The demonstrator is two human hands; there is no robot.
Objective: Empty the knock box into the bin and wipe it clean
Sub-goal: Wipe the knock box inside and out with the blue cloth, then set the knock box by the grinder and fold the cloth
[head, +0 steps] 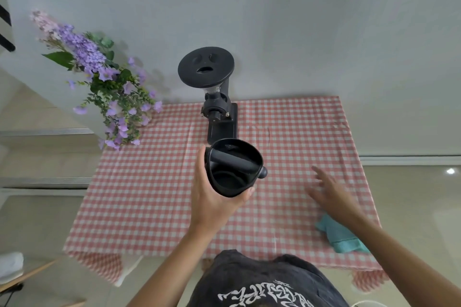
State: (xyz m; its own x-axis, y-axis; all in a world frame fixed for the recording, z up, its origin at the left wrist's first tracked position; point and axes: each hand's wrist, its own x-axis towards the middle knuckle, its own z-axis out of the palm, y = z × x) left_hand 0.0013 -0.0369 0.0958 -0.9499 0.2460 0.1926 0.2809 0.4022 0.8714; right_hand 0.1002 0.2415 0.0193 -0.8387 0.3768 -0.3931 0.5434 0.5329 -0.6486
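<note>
A table covered in a red-and-white checked cloth stands against a pale wall. At its far left corner sits a spray of purple flowers with green leaves, leaning out past the edge. Midway along the far edge stands a black coffee grinder, its round lid on top.

The person's left hand is wrapped around the black knock box, held up over the middle of the table just in front of the grinder, thumb on one side and fingertips curling round the other. The box tips its open mouth upward; the dark bar runs across it and the inside looks bare. The right hand hovers over the right side of the table, fingers spread and loose, gripping nothing. Under that wrist, near the front right corner, lies a folded teal cloth.
</note>
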